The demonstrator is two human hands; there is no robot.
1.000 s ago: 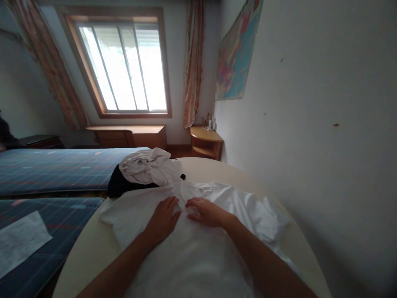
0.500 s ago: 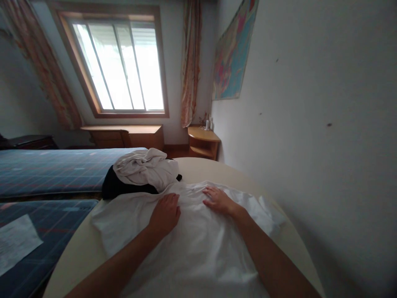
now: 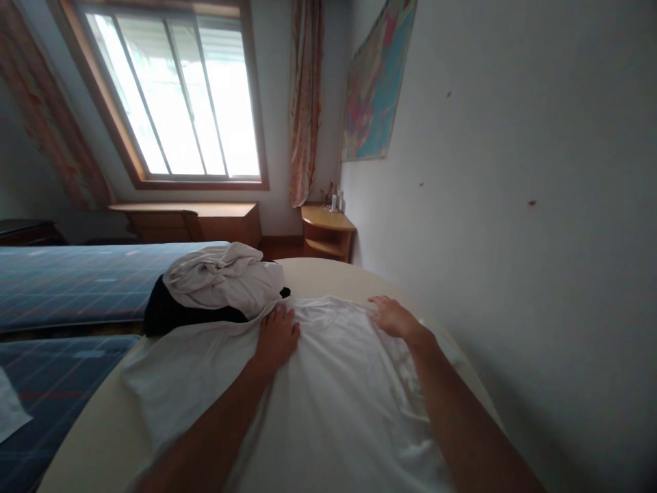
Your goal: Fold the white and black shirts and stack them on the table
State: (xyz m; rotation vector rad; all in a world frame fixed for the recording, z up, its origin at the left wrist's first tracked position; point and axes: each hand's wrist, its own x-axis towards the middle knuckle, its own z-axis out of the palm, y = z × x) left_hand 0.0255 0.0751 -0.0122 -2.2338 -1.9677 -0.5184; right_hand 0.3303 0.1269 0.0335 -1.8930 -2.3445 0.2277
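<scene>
1. The white shirt [image 3: 328, 404] is spread across the round table [image 3: 343, 275], running from short of the far edge towards the near side; laid out like this, perhaps, so that most of it is in reach.
2. The left hand [image 3: 278, 337] rests palm down on the shirt near its far edge, fingers parted and gripping nothing, seemingly to steady the fabric.
3. The right hand [image 3: 394, 317] is at the shirt's far right part, towards the table's right edge, fingers loosely bent. I cannot tell whether it pinches the cloth. The gap between the hands suggests that the fabric is being kept flat.
4. A pale cloth [image 3: 226, 277] lies crumpled on a black item [image 3: 189, 320] at the table's far left edge, probably to leave the middle for the shirt. Whether the black item is a bag or fabric is unclear.
5. Beyond the table, a corner shelf [image 3: 328, 219] carries small bottles [image 3: 335, 203]; their contents cannot be made out.
</scene>
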